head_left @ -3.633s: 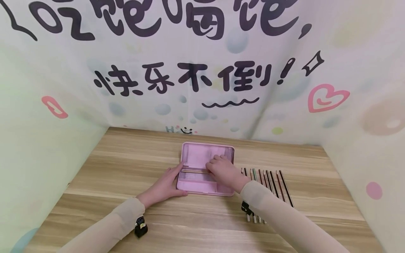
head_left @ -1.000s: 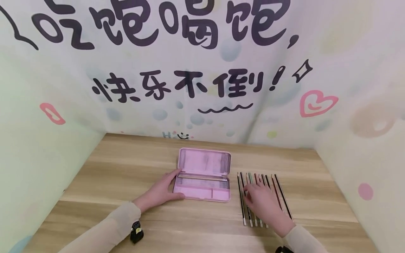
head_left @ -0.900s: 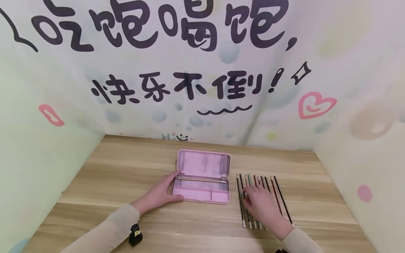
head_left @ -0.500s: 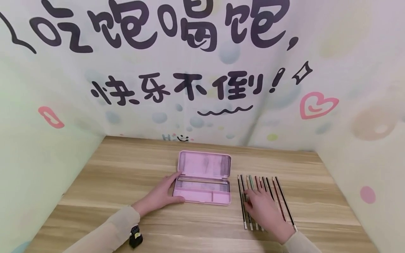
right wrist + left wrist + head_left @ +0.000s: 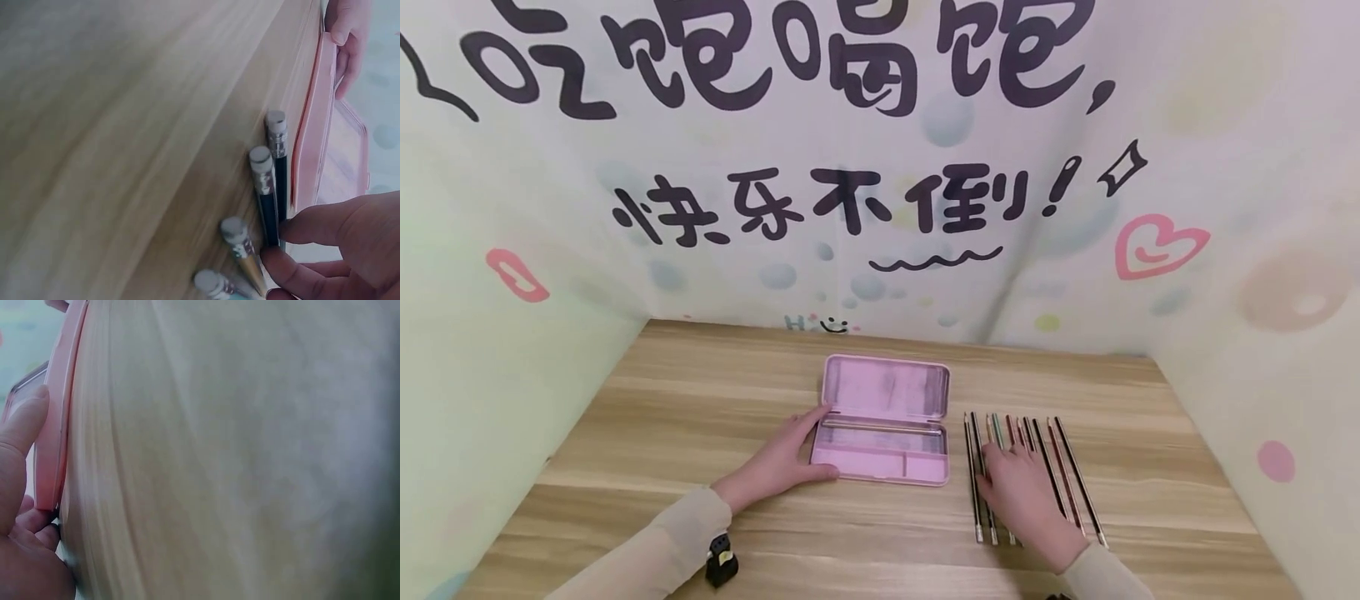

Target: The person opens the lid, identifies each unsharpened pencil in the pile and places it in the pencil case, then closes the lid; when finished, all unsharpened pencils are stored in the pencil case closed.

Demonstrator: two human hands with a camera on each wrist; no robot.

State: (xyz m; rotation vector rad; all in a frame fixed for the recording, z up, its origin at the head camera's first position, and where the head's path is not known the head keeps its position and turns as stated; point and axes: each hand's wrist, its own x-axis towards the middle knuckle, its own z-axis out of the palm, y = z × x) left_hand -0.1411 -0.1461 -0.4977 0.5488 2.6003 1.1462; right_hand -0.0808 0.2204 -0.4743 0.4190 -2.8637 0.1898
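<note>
A pink pencil case [image 5: 859, 461] lies with its lid [image 5: 865, 389] raised at the middle of the table. My left hand [image 5: 775, 467] holds its left end, the thumb [image 5: 30, 422] along the front wall and other fingers behind. Inside, a slim pencil-like rod [image 5: 880, 428] lies along the hinge side. My right hand [image 5: 1026, 504] is over a row of pencils to the right of the case. Thumb and index finger pinch a dark pencil [image 5: 269, 215] near its eraser end in the right wrist view. Another dark pencil [image 5: 280, 169] lies beside it. The hand hides several middle pencils.
Outer pencils [image 5: 1084, 492] of the row lie at the right, partly fanned out, erasers towards me. A yellowish pencil [image 5: 249, 265] and a teal one are close to the pinched pencil. The wooden table [image 5: 662, 400] meets a printed backdrop [image 5: 737, 283] behind and at both sides.
My right hand has gone from inside the case to the pencils on the right, and has shifted only slightly in the last second. The left hand stays on the case.
</note>
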